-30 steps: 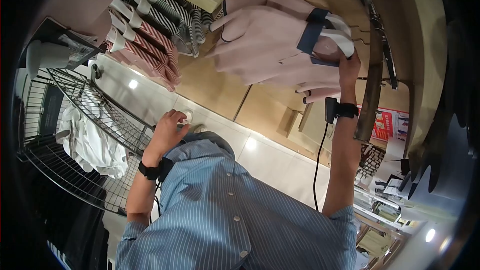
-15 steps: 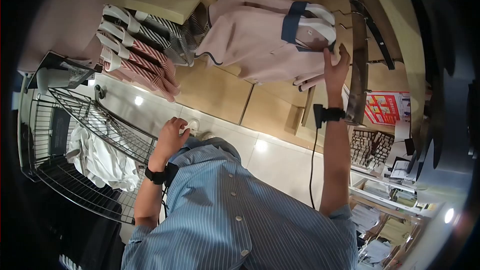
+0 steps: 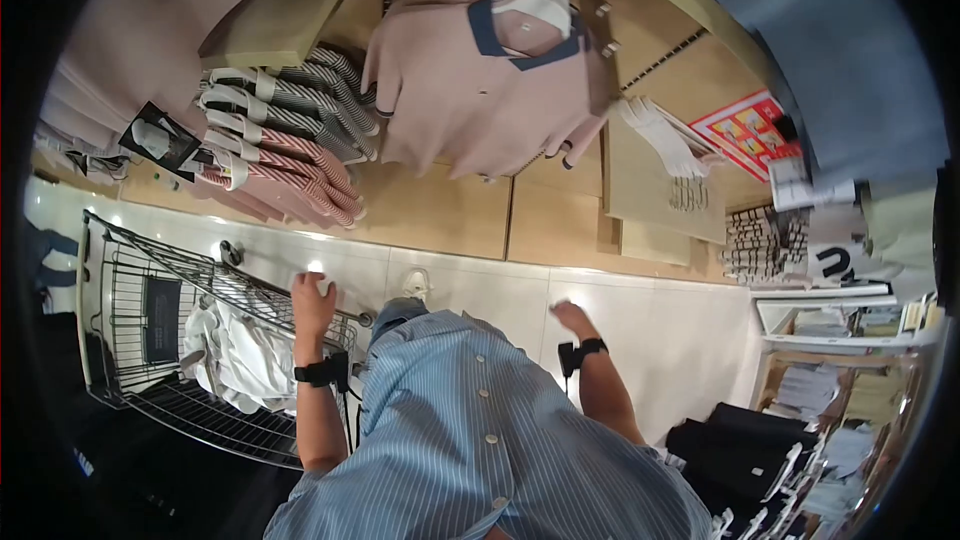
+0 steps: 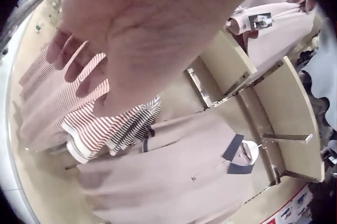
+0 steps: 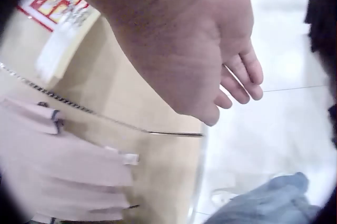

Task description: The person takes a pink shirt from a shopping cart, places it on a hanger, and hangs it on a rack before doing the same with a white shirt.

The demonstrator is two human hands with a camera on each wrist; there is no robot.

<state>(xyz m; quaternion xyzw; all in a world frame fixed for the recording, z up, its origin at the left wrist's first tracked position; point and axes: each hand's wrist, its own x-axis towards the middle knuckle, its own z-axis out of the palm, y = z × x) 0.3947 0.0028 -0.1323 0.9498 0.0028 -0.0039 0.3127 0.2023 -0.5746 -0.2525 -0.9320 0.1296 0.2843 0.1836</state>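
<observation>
A pink shirt with a navy collar (image 3: 430,70) hangs on a white hanger against the wooden wall, with no hand on it. My left hand (image 3: 315,308) is raised beside the cart's edge, fingers loosely bent and holding nothing; its palm (image 4: 142,34) fills the top of the left wrist view. Low in front of my body, my right hand (image 3: 574,318) hangs above the floor, empty, its fingers relaxed (image 5: 195,55) in the right wrist view. Striped shirts (image 3: 300,175) hang in a row left of the pink one.
At my left stands a wire shopping cart (image 3: 215,430) holding white garments (image 3: 240,355). Dark clothes (image 3: 745,450) hang at the lower right, beside shelves of folded garments (image 3: 855,450). A red-edged sign (image 3: 740,132) is mounted on the right.
My right hand has let go of the pink shirt's hanger and come down to my body. The view has turned towards the right. My left hand remains empty near the cart.
</observation>
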